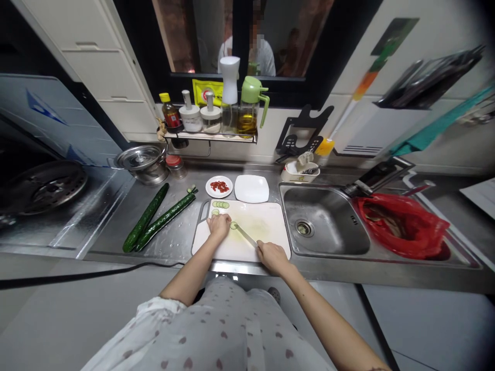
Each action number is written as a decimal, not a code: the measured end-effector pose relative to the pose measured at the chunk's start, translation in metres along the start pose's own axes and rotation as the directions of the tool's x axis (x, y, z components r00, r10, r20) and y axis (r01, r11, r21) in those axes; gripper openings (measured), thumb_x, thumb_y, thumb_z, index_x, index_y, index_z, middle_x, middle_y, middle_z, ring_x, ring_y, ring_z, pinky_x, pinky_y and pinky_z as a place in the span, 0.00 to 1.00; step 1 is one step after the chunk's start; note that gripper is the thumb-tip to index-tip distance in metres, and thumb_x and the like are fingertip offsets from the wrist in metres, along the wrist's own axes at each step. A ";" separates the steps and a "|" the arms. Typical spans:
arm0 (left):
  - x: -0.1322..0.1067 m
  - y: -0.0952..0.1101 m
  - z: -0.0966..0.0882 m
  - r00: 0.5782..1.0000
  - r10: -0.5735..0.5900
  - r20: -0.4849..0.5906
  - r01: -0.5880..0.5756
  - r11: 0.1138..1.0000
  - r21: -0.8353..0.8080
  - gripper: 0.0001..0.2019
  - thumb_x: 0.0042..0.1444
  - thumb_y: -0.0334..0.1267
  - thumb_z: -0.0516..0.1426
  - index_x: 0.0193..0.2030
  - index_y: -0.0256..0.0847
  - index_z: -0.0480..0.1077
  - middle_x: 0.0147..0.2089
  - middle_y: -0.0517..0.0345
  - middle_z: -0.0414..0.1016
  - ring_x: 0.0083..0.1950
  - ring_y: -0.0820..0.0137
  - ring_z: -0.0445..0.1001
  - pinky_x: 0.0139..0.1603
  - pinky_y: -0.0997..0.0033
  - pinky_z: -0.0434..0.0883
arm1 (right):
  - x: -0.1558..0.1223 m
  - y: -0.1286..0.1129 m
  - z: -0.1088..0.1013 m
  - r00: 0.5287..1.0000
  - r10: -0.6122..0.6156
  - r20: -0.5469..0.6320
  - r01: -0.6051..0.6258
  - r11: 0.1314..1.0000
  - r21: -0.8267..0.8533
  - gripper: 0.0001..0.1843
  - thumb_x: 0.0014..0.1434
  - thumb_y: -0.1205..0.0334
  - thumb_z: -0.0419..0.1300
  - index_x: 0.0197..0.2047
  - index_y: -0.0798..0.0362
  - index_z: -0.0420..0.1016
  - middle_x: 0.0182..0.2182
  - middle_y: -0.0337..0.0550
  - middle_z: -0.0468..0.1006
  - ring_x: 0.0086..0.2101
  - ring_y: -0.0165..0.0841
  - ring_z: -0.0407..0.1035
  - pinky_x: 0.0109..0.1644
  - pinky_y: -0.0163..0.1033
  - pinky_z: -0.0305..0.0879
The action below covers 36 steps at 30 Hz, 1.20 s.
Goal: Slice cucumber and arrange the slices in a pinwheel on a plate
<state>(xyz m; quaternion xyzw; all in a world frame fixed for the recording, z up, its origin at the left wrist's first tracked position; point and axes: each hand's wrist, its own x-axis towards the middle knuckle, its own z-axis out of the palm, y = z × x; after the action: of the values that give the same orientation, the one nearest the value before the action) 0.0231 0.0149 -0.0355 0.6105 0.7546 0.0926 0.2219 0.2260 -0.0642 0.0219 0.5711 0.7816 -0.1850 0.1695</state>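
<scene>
A white cutting board (251, 247) lies on the steel counter, its surface smeared with pale green moisture. My right hand (271, 256) grips the handle of a knife (246, 235), whose blade slants toward the upper left, low over the board. By the knife's tip is a pale green cucumber slice (233, 225), right beside my left hand (219, 225). That hand rests on the board's left part with fingers bent; what they hold, if anything, is hidden. Just beyond them, several cucumber slices (220, 204) overlap in a row, with a few more below.
Two whole cucumbers (166, 221) lie left of the board. Behind it stand a small plate of red pieces (219, 186) and a white square plate (251, 188). The sink (328, 226) and a red plastic bag (402, 224) are to the right. A lidded pot (142, 162) stands back left.
</scene>
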 end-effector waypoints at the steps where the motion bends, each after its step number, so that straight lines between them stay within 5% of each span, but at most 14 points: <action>1: 0.000 0.000 0.000 1.000 -0.003 0.004 0.003 1.000 0.000 0.08 0.56 0.37 0.54 0.34 0.49 0.75 0.40 0.56 0.78 0.51 0.59 0.67 0.51 0.56 0.54 | 0.001 0.001 -0.001 1.000 -0.006 0.006 0.006 1.000 -0.006 0.17 0.67 0.60 0.42 0.49 0.53 0.68 0.41 0.54 0.78 0.43 0.41 0.73 0.42 0.40 0.60; 36: 0.005 -0.002 -0.002 0.999 -0.013 0.038 0.015 1.000 -0.027 0.07 0.54 0.37 0.55 0.34 0.51 0.76 0.39 0.58 0.79 0.53 0.58 0.66 0.52 0.55 0.53 | 0.017 -0.008 -0.009 0.995 -0.032 0.095 0.031 0.999 0.011 0.18 0.64 0.65 0.44 0.52 0.57 0.67 0.43 0.58 0.77 0.45 0.43 0.72 0.43 0.42 0.63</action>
<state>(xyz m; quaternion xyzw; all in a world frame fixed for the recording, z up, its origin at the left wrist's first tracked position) 0.0193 0.0193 -0.0359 0.6037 0.7532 0.0898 0.2453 0.2134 -0.0480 0.0230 0.5500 0.7806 -0.2185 0.2008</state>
